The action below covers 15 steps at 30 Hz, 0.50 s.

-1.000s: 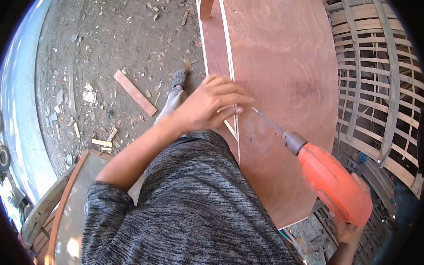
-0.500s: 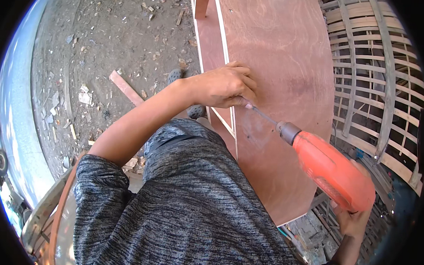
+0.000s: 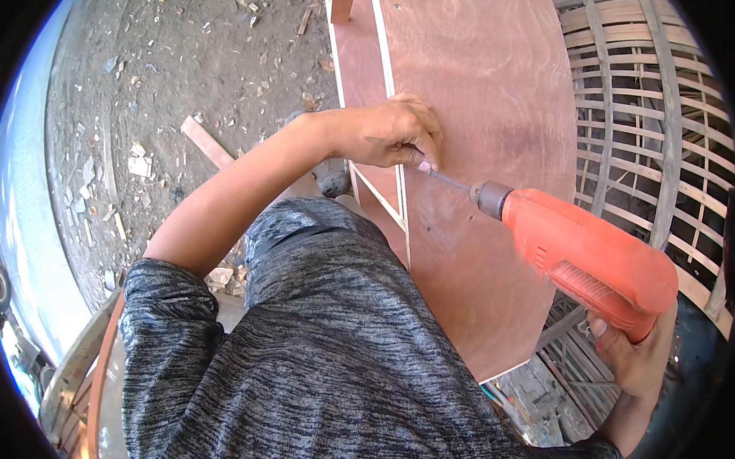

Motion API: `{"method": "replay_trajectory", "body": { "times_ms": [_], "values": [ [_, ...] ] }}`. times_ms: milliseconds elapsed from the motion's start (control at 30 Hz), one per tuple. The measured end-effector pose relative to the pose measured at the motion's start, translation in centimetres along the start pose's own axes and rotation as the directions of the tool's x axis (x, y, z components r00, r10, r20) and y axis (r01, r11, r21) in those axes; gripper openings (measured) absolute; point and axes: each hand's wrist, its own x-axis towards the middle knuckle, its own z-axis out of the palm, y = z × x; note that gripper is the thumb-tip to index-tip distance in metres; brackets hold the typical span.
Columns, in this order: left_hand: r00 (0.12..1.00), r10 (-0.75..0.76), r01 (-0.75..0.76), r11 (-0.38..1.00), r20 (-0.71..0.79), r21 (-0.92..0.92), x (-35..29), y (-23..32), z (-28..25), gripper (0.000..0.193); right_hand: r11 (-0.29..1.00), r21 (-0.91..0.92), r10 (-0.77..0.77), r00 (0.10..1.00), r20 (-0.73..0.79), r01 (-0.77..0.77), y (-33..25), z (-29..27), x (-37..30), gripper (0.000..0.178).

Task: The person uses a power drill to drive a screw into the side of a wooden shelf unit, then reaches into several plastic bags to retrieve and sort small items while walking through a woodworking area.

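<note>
My right hand (image 3: 634, 356) grips the handle of an orange power drill (image 3: 585, 249), which points leftward across a reddish-brown plywood panel (image 3: 486, 80). From its dark chuck (image 3: 492, 199) a long thin bit (image 3: 450, 180) runs to the fingertips of my left hand (image 3: 407, 132). Thumb and fingers of that hand are pinched together at the bit's tip, close over the panel near its white-edged seam. Whatever sits between them is hidden by the fingers.
Right of the panel stands a slatted bamboo frame (image 3: 671, 119). A wooden offcut (image 3: 207, 141) and scattered chips lie on the dirt floor (image 3: 187, 53) at left. A short brown post (image 3: 341, 4) rises at the panel's far end. Grey wood pieces (image 3: 532, 389) lie below the near end.
The drill's rear and my right hand have swung right and slightly farther away, so the drill lies flatter across the view. My left hand keeps its pinch at the bit's tip.
</note>
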Motion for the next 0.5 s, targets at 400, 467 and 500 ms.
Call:
{"method": "replay_trajectory", "body": {
  "times_ms": [400,467,500],
  "values": [
    [1.0,-0.015,0.014,0.999,0.004,0.028,-0.24,-0.44,0.36,0.021,0.994,-0.033,-0.109,0.994,-0.007,0.108,-0.74,0.78,0.42,0.073],
    [1.0,-0.019,0.019,0.999,0.005,0.03,-0.29,-0.51,0.41,0.02,0.989,-0.049,-0.14,0.99,0.011,0.14,-0.65,0.74,0.35,0.073],
    [1.0,-0.018,0.018,0.999,0.005,0.03,-0.31,-0.53,0.46,0.02,0.989,-0.049,-0.139,0.99,0.01,0.14,-0.67,0.82,0.38,0.073]
  ]
}}
